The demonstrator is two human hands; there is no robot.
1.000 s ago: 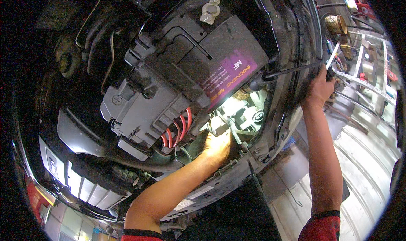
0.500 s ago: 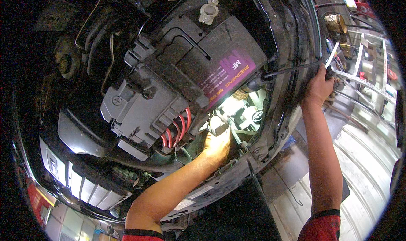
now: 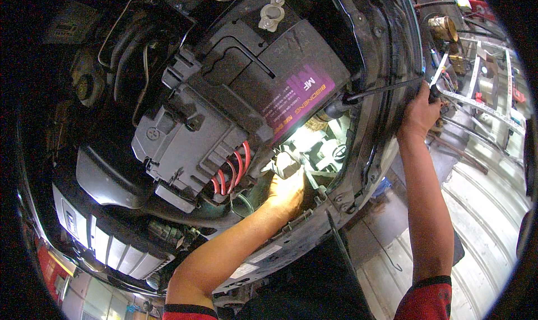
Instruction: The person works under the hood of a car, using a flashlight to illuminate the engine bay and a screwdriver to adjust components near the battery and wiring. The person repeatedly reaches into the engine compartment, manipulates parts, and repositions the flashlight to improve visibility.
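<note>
My left hand [image 3: 286, 194] reaches into the lit cavity between the battery and the front body edge. Its fingers close around a pale, blocky piece [image 3: 288, 165] whose kind I cannot make out. My right hand [image 3: 419, 115], raised at the car's outer edge, grips the dark handle of a long screwdriver-like tool [image 3: 386, 90]. The thin shaft slants left across the black body edge, and its tip lies by a dark hose end near the battery [image 3: 314, 56]. Beside my left hand sits a whitish round fitting [image 3: 338, 151], brightly lit.
A grey fuse box [image 3: 185, 146] with red cables [image 3: 240, 163] lies left of the battery. A black prop rod [image 3: 342, 241] stands near my body. On the right, a metal rack [image 3: 493, 104] with tools and a brownish can [image 3: 443, 28] stands over ribbed pale flooring [image 3: 476, 219].
The view has shifted slightly. My right hand and the long tool have moved only a little, and my left hand keeps its place in the cavity.
</note>
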